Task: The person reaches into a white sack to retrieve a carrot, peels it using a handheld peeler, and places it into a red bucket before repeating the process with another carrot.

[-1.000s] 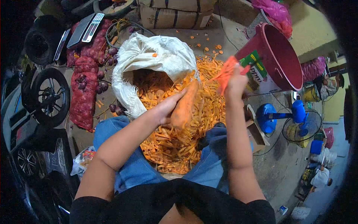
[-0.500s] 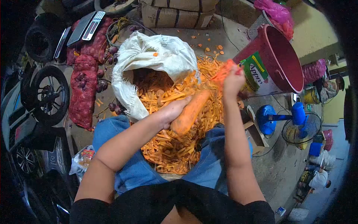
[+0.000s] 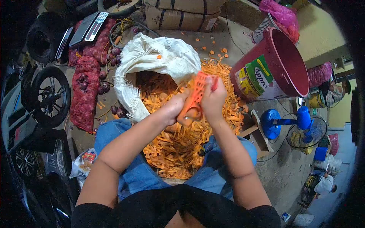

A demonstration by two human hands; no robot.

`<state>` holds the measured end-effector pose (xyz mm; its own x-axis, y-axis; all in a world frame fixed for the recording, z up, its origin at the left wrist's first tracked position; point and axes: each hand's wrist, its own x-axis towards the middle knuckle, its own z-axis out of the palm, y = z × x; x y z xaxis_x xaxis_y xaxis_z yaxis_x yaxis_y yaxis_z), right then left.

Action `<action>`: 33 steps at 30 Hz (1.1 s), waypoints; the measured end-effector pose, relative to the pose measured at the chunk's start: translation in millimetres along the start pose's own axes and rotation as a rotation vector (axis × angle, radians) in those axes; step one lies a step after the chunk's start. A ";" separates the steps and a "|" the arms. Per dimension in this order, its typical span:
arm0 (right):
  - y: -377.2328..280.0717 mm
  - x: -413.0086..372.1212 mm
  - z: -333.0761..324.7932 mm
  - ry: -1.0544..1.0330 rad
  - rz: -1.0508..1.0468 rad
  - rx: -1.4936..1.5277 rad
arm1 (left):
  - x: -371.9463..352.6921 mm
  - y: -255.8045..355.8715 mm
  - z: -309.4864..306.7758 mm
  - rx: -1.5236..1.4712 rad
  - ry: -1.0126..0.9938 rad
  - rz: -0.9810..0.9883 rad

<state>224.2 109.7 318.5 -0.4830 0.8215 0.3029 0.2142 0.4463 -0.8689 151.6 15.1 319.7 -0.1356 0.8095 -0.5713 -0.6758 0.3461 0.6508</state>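
My left hand (image 3: 176, 107) is closed around a large carrot (image 3: 185, 120), whose lower end shows below the fingers. In my right hand (image 3: 213, 98) is a red-orange plastic peeler (image 3: 197, 89) with holes through its body. The peeler lies along the carrot and hides most of it; whether its blade touches cannot be made out. Beneath both hands, a heap of orange carrot peelings (image 3: 171, 154) spreads between my knees. Just beyond, a white woven sack (image 3: 161, 57) lies with its mouth open toward me and carrot pieces inside.
A tall dark-red bucket (image 3: 272, 62) leans at the right, near a blue fan (image 3: 304, 121) and an open cardboard box (image 3: 258, 136). Red net bags of onions (image 3: 84, 98) and a motorcycle wheel (image 3: 49, 97) are on the left. Strapped cartons (image 3: 182, 17) stand behind.
My right hand has brought the peeler down and left from beside the bucket onto the carrot. My left hand still grips the carrot, now held slightly further left and more upright.
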 end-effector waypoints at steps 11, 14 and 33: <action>3.3 32.3 -24.7 0.241 0.184 0.350 | 18.1 -10.7 -15.5 -0.281 -0.116 -0.099; -11.5 -7.0 1.7 0.008 0.000 0.132 | 18.7 -11.9 -15.4 -0.309 -0.078 -0.051; -21.4 -11.4 0.1 -0.039 0.011 0.148 | 15.6 -9.2 -9.5 -0.278 -0.081 -0.060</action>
<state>225.1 90.7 333.6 -0.5146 0.8104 0.2801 0.0934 0.3777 -0.9212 148.8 20.0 300.0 -0.0390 0.8305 -0.5556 -0.8547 0.2603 0.4491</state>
